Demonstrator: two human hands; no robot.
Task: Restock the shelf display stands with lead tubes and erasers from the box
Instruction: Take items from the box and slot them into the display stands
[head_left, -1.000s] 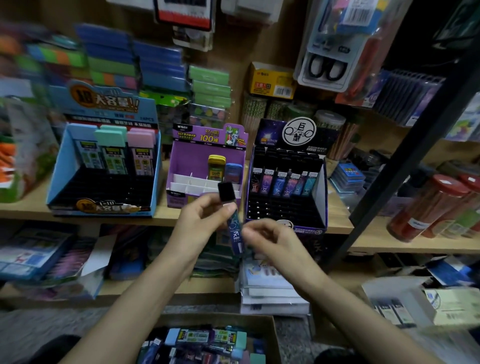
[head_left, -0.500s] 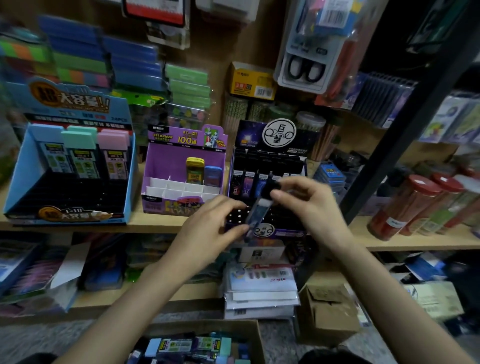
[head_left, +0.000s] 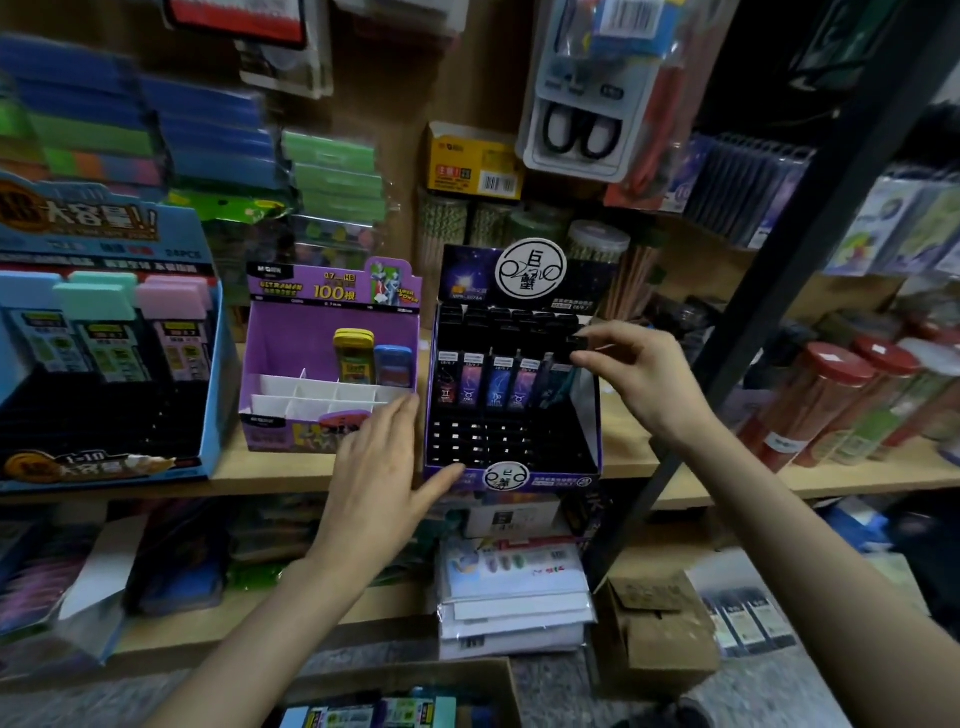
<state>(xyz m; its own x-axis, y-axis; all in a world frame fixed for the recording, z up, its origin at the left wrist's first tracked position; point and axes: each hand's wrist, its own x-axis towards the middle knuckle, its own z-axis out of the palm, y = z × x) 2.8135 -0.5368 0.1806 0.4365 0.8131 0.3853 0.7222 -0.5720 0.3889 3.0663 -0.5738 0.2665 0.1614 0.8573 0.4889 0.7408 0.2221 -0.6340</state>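
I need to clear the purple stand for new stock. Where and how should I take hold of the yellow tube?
Probably by its cap, from above, pinching front and back. The yellow tube stands upright in the back row of the purple stand. The white dividers cover its foot and the blue tube sits close on its right, so the sides offer little room.
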